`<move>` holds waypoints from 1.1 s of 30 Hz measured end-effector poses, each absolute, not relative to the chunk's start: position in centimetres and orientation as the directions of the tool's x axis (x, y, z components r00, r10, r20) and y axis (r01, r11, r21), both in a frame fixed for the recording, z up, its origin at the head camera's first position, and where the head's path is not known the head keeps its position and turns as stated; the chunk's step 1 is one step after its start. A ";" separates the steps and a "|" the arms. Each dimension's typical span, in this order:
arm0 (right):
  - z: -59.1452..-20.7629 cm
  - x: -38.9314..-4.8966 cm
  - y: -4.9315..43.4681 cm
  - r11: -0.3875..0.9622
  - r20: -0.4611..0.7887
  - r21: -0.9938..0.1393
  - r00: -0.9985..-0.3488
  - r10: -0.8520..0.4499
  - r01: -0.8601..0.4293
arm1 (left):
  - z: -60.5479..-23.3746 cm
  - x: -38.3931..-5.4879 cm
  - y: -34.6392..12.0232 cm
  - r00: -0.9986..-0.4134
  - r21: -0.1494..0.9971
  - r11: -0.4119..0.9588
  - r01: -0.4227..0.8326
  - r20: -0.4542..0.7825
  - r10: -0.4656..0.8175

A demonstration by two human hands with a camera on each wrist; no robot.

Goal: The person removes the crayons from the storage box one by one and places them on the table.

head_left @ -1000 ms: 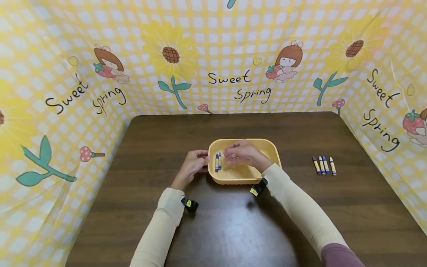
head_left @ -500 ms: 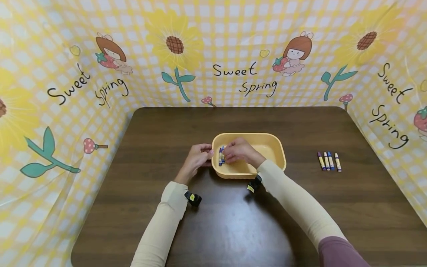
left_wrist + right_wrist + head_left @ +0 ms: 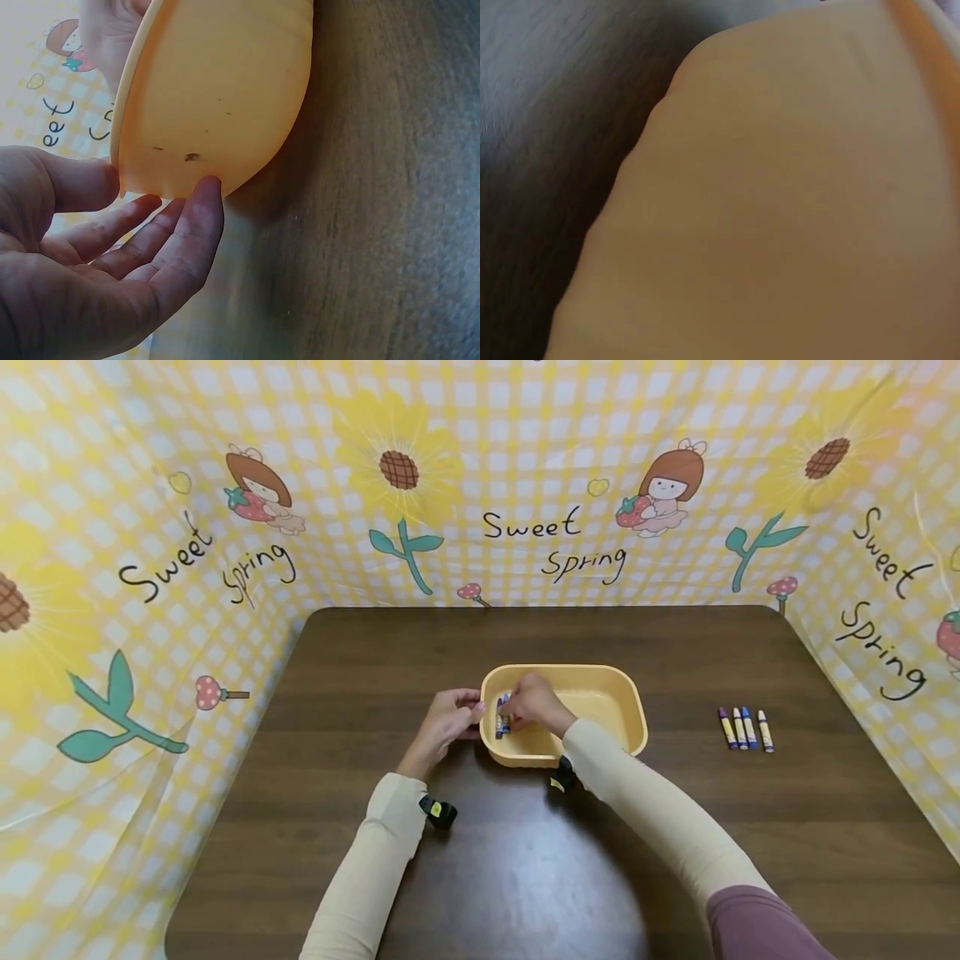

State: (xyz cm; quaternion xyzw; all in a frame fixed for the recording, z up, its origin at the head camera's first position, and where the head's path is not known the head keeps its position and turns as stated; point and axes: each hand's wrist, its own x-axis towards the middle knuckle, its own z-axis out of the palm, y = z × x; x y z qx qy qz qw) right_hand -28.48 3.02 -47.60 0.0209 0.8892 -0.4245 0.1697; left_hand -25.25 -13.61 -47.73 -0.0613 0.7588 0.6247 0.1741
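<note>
A yellow plastic basket (image 3: 603, 700) stands on the table. My left hand (image 3: 444, 725) grips its left end; in the left wrist view the thumb lies at the rim and the fingers (image 3: 202, 217) touch the outer wall. Inside, at the left end, two blue-and-purple crayons (image 3: 499, 727) lie side by side. My right hand (image 3: 536, 703) reaches down into the basket with bent fingers at these crayons. Its fingertips are partly hidden, so whether it pinches a crayon cannot be told. The basket's outer wall (image 3: 765, 195) fills the right wrist view.
To the right on the brown table (image 3: 360, 660), several crayons lie in a row: a purple one (image 3: 727, 728), a pale one, a blue one (image 3: 749, 728) and a white-tipped one (image 3: 765, 732) set slightly apart. A patterned yellow curtain (image 3: 525, 468) encloses the table's back and sides.
My right hand has lowered and moved left to the two crayons in the basket. My left hand keeps its grip on the basket's end. The head view has shifted slightly.
</note>
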 end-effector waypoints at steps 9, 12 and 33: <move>-47.5 -28.6 2.9 0.716 -0.293 -0.685 -0.951 -0.103 0.134 | -47.7 -25.3 -13.3 -0.936 0.923 0.231 -0.306 -0.337 0.105; -47.5 -28.4 2.9 0.736 -0.244 -0.670 -0.965 -0.101 0.093 | -47.8 -25.3 -13.3 -0.939 0.931 0.213 -0.297 -0.325 0.110; -47.6 -26.9 2.9 0.801 -0.062 -0.589 -0.982 -0.179 -0.109 | -48.1 -24.9 -13.3 -0.943 0.930 0.217 -0.298 -0.322 0.086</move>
